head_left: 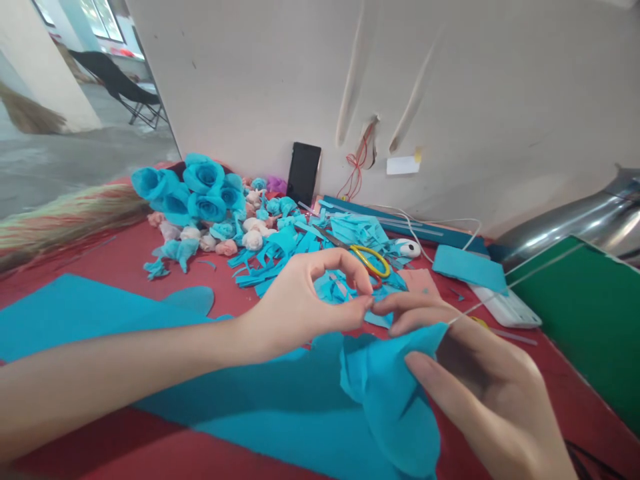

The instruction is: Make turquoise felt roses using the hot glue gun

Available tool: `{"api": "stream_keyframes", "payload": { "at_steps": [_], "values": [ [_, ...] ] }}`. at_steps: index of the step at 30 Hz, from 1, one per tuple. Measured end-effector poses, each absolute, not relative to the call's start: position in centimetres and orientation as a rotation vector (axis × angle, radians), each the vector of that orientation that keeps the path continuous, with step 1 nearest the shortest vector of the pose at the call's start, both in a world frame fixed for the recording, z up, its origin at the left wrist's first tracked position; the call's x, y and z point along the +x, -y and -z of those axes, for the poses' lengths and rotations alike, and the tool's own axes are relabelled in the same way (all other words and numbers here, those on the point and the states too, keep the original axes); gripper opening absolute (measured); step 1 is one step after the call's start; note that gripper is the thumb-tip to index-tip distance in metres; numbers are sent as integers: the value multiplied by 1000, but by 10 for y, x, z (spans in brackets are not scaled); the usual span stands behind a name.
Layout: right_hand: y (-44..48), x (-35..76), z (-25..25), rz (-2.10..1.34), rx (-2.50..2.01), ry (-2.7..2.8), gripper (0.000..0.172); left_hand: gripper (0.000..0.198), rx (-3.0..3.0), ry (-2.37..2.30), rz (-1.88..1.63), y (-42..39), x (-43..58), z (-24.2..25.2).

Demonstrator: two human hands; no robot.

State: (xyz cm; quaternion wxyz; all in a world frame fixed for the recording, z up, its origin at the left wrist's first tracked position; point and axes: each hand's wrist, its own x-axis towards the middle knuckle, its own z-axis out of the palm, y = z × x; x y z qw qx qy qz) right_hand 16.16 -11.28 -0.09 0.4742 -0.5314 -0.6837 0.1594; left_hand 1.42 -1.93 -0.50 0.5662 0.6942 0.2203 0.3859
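Observation:
My right hand (480,373) holds a blue crepe paper flower (395,393) by its pinched base, thumb on the near side. The petals hang down and to the left. A thin pale wire or thread (530,273) runs from the base up to the right. My left hand (310,293) has thumb and forefinger pinched together against the tip of my right forefinger; what lies between them is too small to make out. Under both hands spreads a large sheet of blue crepe paper (270,400) on the red tabletop (165,440).
Finished blue paper roses (203,175) stand at the back left beside small pink and white rosebuds (253,239). Blue scraps (285,247) surround yellow-handled scissors (373,260). A phone (303,173) leans on the wall. At right are a white device (507,307) and a green board (585,333).

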Motion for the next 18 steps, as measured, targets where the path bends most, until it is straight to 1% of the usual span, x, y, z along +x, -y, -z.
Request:
{"api": "stream_keyframes", "payload": {
  "at_steps": [6, 11, 18],
  "values": [
    [112, 163, 0, -404, -1350, 1700, 7, 17, 1658, -399, -1032, 17, 14, 7],
    [113, 165, 2, -398, -1336, 1698, 10, 21, 1709, -344, -1075, 17, 13, 9],
    [112, 163, 0, -404, -1313, 1708, 7, 17, 1726, -338, -1064, 10, 13, 11]
  ]
}}
